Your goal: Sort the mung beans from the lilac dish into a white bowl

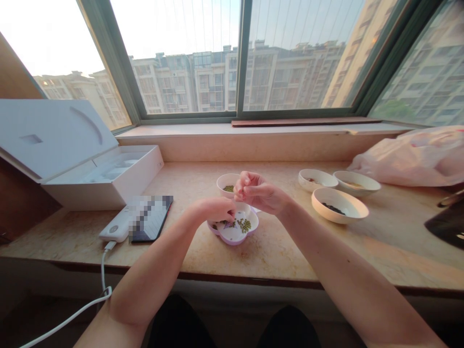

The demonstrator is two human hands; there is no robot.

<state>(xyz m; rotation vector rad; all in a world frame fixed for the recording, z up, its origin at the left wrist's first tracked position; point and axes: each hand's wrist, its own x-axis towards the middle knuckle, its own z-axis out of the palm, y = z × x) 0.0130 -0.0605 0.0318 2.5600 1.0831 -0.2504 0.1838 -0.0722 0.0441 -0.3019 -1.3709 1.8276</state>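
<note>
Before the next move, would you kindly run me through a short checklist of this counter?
1. Left hand at the purple-edged dish: ok.
2. Left fingers holding something: cannot tell, fingertips hidden.
3. Green beans visible in the dish: ok.
4. Rear bowl fully in view: not ok, the right hand covers part.
5. Phone apart from the dish: ok.
6. Right hand holding something: cannot tell, too small.
</note>
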